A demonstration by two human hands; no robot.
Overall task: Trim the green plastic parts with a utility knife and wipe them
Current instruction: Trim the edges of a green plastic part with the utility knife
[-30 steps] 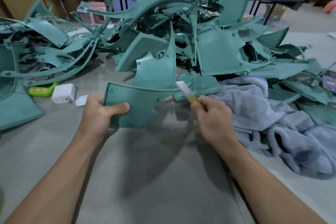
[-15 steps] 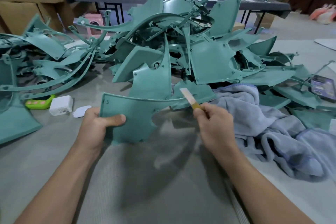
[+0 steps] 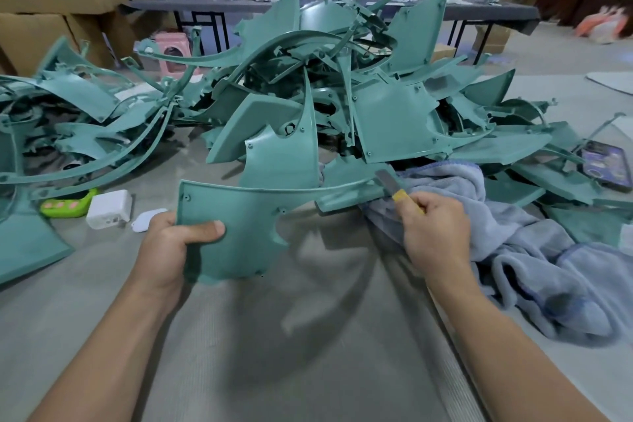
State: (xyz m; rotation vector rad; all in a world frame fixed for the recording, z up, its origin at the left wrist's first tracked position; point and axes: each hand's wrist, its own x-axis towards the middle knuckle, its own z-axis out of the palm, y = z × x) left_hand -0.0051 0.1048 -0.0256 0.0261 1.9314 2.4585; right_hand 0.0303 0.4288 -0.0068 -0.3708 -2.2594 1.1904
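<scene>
Head view: green part [image 3: 239, 216] is clamped by left hand [image 3: 171, 247], utility knife [image 3: 390, 186] gripped by right hand [image 3: 435, 233]; unsupported tip could flex, slipping the blade.

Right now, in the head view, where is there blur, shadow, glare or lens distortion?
Head view: wide-angle distortion stretches the frame's lower corners; the utility knife in the right hand looks slightly soft; the held green part throws a diffuse shadow on the grey table; no strong glare.
</scene>
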